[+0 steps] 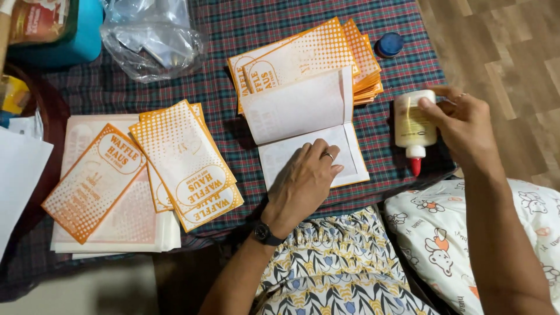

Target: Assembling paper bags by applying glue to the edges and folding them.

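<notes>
Orange dotted print on white is borne by the paper bags (pixel 186 160) at nine o'clock. A green, red and navy plaid is shown by the tablecloth (pixel 245 29). The glue bottle (pixel 413 125) at three o'clock is cream with a red tip; the cap (pixel 389 44) is blue.
</notes>
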